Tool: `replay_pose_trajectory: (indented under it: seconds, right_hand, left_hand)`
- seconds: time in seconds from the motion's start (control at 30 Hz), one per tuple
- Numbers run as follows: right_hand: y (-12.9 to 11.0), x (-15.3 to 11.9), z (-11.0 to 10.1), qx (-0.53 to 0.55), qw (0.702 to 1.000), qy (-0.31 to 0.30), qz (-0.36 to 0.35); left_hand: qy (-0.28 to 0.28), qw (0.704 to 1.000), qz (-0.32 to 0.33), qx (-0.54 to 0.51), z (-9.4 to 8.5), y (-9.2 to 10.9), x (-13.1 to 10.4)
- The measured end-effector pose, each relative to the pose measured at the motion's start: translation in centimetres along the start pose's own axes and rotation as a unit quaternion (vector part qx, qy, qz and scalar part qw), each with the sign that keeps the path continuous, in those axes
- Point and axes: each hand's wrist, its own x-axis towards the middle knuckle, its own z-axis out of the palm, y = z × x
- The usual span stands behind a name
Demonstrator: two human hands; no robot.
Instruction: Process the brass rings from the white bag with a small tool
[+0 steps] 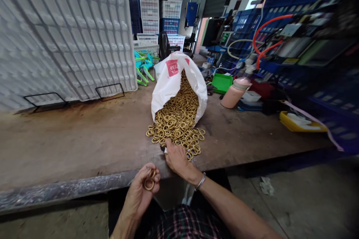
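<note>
Gold-coloured rings (179, 123) at twelve o'clock seem to need light pinching as my right hand (178, 160) picks among them, grip hidden, my left hand (140, 190) clasping some.

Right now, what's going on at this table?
Someone is handling small metal rings with bare hands. The left hand holds some gold-coloured rings just off the table's near edge. The right hand is at the near side of a big heap of similar rings. The heap spills from the open mouth of a white bag onto the table.
</note>
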Motion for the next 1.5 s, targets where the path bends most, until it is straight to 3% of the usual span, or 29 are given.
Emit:
replay_pose_trajectory:
  seconds: [0.1, 0.2, 0.3, 0.37, 0.43, 0.53, 0.63, 0.7, 0.77, 0.9, 0.97, 1.13, 1.4, 1.5]
  right_hand:
    - [0.1, -0.1, 0.3, -0.001, 1.0, 0.006, -0.004]
    - [0.4, -0.2, 0.4, 0.012, 1.0, 0.009, -0.021]
    - [0.8, -0.2, 0.2, 0.088, 0.995, 0.016, -0.048]
    - [1.1, -0.2, 0.1, 0.197, 0.979, 0.015, -0.051]
    - [1.4, -0.2, 0.0, 0.33, 0.942, -0.019, -0.051]
    - [1.5, -0.6, 0.0, 0.503, 0.855, -0.124, -0.016]
    - [1.5, -1.1, -0.1, 0.599, 0.775, -0.201, 0.031]
    - [1.4, -1.4, -0.2, 0.62, 0.753, -0.218, 0.038]
    - [1.3, -1.6, -0.3, 0.61, 0.766, -0.198, 0.03]
    - [1.1, -1.8, -0.6, 0.518, 0.85, -0.093, -0.028]
    - [1.0, -1.8, -0.7, 0.48, 0.874, -0.062, -0.047]
    - [0.9, -1.9, -0.4, 0.452, 0.889, -0.054, -0.053]
    - [1.3, -1.7, 0.4, 0.476, 0.875, -0.056, -0.068]
    - [1.4, -1.9, 0.5, 0.407, 0.911, -0.024, -0.067]
  left_hand:
    - [0.043, 0.999, -0.007, -0.016, -0.3, -0.1, 0.5]
    - [0.035, 0.999, 0.016, 0.022, 0.0, -0.1, 0.7]
    - [0.022, 0.987, 0.088, 0.13, 0.6, -0.1, 0.8]
    - [0.046, 0.96, 0.157, 0.229, 0.9, -0.1, 0.9]
    - [0.058, 0.922, 0.222, 0.313, 0.9, 0.0, 1.1]
    - [0.024, 0.877, 0.277, 0.393, 0.8, 0.0, 1.2]
    - [-0.003, 0.855, 0.291, 0.429, 0.8, -0.1, 1.1]
    - [-0.006, 0.849, 0.292, 0.439, 0.9, -0.3, 1.0]
    - [-0.005, 0.853, 0.283, 0.439, 1.1, -0.3, 0.9]
    - [0.012, 0.88, 0.247, 0.405, 1.4, -0.5, 0.7]
    - [0.024, 0.898, 0.208, 0.387, 1.3, -0.6, 0.8]
    - [0.007, 0.94, 0.094, 0.327, 1.0, -1.1, 0.8]
    - [-0.026, 0.963, 0.062, 0.262, 1.0, -1.2, 0.4]
    - [-0.013, 0.962, 0.068, 0.265, 1.0, -1.3, 0.5]
